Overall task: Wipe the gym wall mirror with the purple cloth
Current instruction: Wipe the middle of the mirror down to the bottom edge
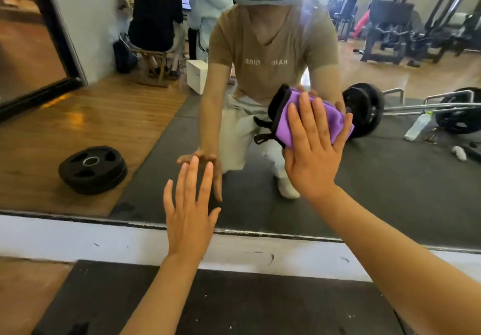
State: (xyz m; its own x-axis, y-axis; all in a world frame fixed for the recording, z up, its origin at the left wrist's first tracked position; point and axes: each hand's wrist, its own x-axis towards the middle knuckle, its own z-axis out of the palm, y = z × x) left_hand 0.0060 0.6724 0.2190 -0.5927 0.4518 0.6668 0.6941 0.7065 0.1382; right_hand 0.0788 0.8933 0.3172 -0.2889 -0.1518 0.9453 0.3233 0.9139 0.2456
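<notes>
The right hand (313, 149), fingers straight, pressed the purple cloth (307, 119) flat against the mirror (145, 136), low on the glass. The left hand (191, 209), fingers spread and holding nothing, braced on the glass left of it and lower. Wiping looked to be under way; how much glass was already clean could not be told. Beyond both hands, the reflection showed a wooden floor, a dark mat, weight plates (92, 169) and a barbell (364, 110).
</notes>
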